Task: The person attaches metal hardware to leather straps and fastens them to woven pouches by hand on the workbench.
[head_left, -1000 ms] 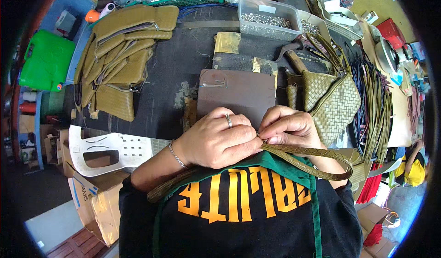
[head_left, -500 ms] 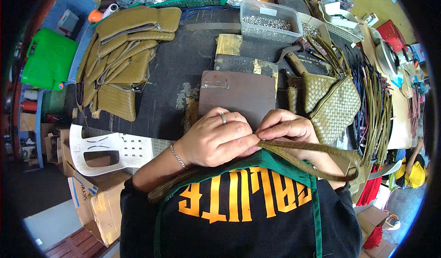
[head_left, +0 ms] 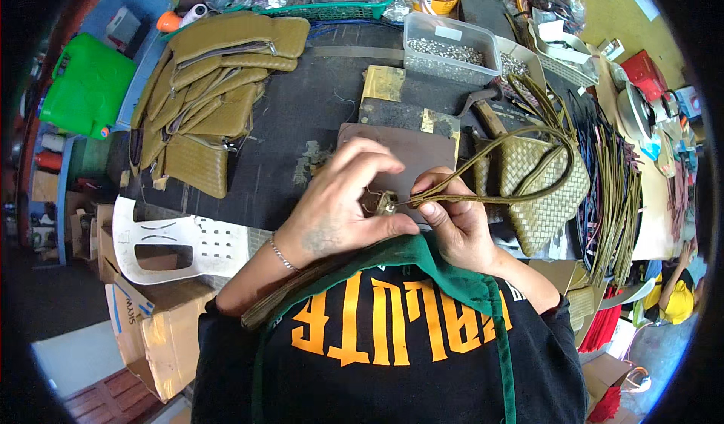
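Note:
My right hand pinches the end of a woven olive strap, which loops out to the right over the table. Just left of that pinch is a small shiny metal fitting, apparently at the strap's end. Around it my left hand is spread, thumb and forefinger apart; whether its lower fingers touch the fitting is hidden. Beyond both hands lies a flat brown board. Behind the strap loop rests a woven olive pouch.
Olive pouches are piled at the left of the black table. A clear bin of metal bits stands at the back, with a hammer in front. Strap bundles lie at right; a white chair is at left.
My hands have come apart from their close pinch. The left hand has spread its fingers, uncovering the metal fitting. The strap loop has swung up and away from me in my right hand.

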`<state>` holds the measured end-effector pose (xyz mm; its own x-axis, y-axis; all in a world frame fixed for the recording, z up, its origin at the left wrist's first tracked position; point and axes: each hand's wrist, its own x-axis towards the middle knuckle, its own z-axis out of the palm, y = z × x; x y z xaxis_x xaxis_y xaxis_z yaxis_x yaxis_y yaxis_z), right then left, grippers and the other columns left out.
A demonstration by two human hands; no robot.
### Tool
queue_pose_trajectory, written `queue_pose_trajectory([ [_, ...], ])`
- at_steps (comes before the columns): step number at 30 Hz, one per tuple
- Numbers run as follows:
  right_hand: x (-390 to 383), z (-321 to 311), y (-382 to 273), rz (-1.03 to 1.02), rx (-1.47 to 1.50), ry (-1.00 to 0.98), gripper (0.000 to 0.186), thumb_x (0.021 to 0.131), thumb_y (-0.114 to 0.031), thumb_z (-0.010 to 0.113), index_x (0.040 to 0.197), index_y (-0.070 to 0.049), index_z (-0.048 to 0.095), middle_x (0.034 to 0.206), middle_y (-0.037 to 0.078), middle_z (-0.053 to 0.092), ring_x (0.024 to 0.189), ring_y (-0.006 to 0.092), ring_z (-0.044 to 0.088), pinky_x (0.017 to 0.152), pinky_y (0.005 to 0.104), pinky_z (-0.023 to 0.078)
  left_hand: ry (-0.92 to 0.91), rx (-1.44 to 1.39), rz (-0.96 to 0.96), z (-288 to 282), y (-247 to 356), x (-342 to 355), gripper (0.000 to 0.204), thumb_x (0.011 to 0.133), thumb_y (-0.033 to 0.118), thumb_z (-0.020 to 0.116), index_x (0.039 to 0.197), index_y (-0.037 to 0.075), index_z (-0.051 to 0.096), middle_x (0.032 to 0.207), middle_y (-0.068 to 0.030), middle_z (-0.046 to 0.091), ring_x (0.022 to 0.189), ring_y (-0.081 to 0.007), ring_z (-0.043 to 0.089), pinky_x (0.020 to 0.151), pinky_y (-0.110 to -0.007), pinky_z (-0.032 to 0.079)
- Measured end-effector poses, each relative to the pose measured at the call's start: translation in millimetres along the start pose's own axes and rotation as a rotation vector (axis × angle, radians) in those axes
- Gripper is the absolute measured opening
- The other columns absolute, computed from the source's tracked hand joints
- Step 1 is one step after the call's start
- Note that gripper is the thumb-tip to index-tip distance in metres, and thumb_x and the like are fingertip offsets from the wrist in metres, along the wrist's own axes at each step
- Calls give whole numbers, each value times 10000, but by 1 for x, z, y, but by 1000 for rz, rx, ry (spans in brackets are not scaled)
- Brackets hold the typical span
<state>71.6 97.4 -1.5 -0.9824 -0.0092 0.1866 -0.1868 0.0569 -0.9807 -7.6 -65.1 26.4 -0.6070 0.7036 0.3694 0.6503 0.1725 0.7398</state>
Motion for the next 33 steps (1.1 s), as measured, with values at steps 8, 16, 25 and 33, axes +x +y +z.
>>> queue_pose_trajectory([
  [8,0,7,10,-26,36,55,107,807,-65,494,856,29,505,862,108,508,790,195,513,709,278,403,-354,39,-128,26,-13,-2,744,751,485,474,1269,17,216,1183,-209,389,1054,-337,434,865,-392,372],
  [16,-6,6,17,36,123,81,119,796,-71,523,867,24,511,876,91,515,796,157,506,710,266,404,-291,200,31,31,-18,-1,624,773,420,483,1185,-20,324,1053,-204,477,933,-327,505,778,-388,417],
  [25,7,-20,3,68,243,-10,306,761,-70,578,1038,27,487,919,65,541,843,134,516,767,269,408,-358,-473,-265,16,-17,1,271,853,247,433,863,7,558,787,-96,552,717,-180,539,656,-292,429],
  [33,5,-16,27,81,660,8,303,743,-97,597,1007,8,490,915,133,559,828,188,547,745,285,434,-417,-454,-290,21,-11,1,325,874,253,366,750,11,543,659,-62,511,627,-149,495,623,-275,415],
])
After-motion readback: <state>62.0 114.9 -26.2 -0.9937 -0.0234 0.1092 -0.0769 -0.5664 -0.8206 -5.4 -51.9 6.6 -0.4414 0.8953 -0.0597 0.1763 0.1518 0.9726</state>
